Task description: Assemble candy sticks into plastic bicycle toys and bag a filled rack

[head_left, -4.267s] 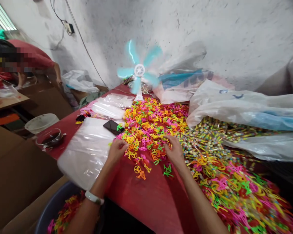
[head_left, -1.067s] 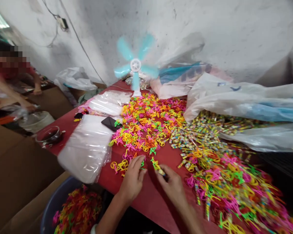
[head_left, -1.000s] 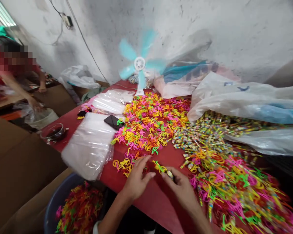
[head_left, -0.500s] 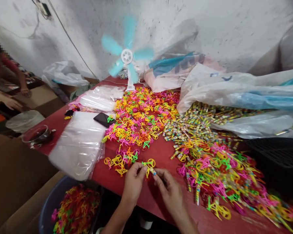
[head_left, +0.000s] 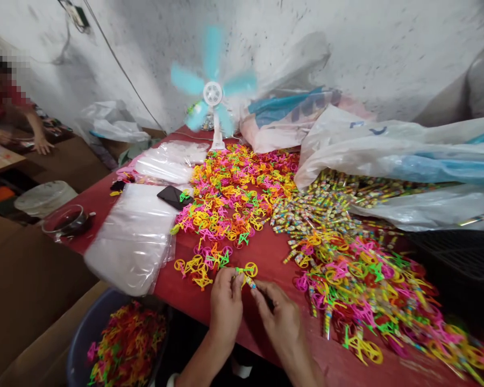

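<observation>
Red table (head_left: pixel 272 260) partly buried; left hand (head_left: pixel 226 303) pinches plastic toy (head_left: pixel 249 271), right hand (head_left: pixel 282 314) patterned tube (head_left: pixel 249 281), end hidden.

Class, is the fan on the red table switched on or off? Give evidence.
On: the fan has blue blades smeared by motion around a sharper hub.

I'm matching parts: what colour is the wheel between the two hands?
The wheel is yellow; the head view shows it best.
</observation>
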The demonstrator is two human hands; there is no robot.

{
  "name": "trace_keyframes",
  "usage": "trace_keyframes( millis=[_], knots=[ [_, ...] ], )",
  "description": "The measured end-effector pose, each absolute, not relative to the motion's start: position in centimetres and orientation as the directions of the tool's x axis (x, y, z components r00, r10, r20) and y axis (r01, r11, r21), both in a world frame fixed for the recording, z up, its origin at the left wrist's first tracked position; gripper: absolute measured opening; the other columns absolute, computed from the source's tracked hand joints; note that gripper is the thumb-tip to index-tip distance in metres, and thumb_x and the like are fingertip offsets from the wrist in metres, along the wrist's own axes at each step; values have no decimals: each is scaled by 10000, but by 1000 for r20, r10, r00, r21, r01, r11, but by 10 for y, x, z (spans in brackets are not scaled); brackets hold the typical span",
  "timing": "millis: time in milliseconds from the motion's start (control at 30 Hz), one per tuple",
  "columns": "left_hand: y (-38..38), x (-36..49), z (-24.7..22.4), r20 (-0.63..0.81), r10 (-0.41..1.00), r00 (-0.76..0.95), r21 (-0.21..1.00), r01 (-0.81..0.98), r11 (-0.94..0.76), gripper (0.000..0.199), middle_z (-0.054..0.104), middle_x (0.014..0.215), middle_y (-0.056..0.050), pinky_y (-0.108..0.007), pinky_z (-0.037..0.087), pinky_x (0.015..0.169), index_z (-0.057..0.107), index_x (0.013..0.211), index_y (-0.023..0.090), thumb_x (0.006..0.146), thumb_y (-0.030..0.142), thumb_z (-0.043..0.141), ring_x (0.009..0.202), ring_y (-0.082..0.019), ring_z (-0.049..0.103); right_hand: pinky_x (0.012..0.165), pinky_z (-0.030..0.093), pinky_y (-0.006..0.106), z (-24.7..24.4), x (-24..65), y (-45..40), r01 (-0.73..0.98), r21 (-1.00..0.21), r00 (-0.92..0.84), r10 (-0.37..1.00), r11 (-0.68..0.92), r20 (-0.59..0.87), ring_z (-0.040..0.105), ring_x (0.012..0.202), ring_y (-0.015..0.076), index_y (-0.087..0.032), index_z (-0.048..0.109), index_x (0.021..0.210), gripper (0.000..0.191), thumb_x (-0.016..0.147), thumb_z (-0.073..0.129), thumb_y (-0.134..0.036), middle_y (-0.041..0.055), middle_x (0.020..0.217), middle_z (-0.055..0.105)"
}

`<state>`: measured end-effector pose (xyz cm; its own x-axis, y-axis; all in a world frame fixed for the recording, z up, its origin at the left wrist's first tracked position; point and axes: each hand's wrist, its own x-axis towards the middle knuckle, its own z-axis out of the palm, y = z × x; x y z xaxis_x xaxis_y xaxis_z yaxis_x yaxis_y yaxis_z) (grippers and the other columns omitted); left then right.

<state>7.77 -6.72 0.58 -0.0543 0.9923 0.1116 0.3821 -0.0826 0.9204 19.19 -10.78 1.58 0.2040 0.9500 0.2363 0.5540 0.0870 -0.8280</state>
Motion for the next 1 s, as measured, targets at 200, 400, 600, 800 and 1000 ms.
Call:
trace_keyframes(
  millis=[200, 400, 600, 800, 1000],
  knots=[
    [-67, 78, 12, 157, 987, -37, 896, 425, -126, 195, 597, 755, -27, -306, 448, 702, 538, 761, 206, 885, 317, 436, 749, -187, 579, 700, 538, 296, 15, 196, -105, 490, -869, 222, 954, 68, 200, 694, 768, 208, -196, 706, 905, 253, 886, 500, -343, 85, 869, 741],
    [-67, 74, 9, 7, 998, 70, 934, 357, -32, 216, 525, 661, 9, -266, 394, 606, 459, 659, 208, 844, 320, 456, 650, -158, 516, 465, 411, 224, 12, 206, -102, 213, -975, 128, 991, -67, -40, 513, 482, 130, -181, 674, 711, 272, 805, 590, -423, -10, 533, 583],
    [-68, 78, 7, -48, 988, 148, 941, 338, -4, 194, 622, 794, -22, -286, 469, 697, 571, 835, 191, 903, 310, 434, 749, -163, 580, 506, 446, 247, 9, 224, -109, 281, -956, 183, 982, -86, -35, 544, 535, 146, -186, 689, 809, 308, 825, 564, -468, 15, 626, 637],
    [-37, 57, 15, 265, 955, 136, 490, 834, -255, 215, 605, 1034, -114, -466, 459, 894, 617, 1051, 148, 842, 192, 596, 984, -268, 560, 889, 440, 492, 52, 298, -110, 878, -465, 438, 586, -116, 681, 588, 1031, 321, -132, 610, 1161, 379, 860, 544, -354, 177, 1094, 652],
    [-36, 53, 3, 241, 891, 386, 191, 881, -433, 227, 644, 1057, -92, -443, 455, 858, 645, 1060, 173, 842, 139, 594, 999, -272, 549, 840, 448, 423, 27, 280, -75, 991, -125, 115, 754, -44, 646, 584, 983, 257, -174, 632, 1099, 335, 871, 398, -103, 127, 1045, 668]
  ],
)
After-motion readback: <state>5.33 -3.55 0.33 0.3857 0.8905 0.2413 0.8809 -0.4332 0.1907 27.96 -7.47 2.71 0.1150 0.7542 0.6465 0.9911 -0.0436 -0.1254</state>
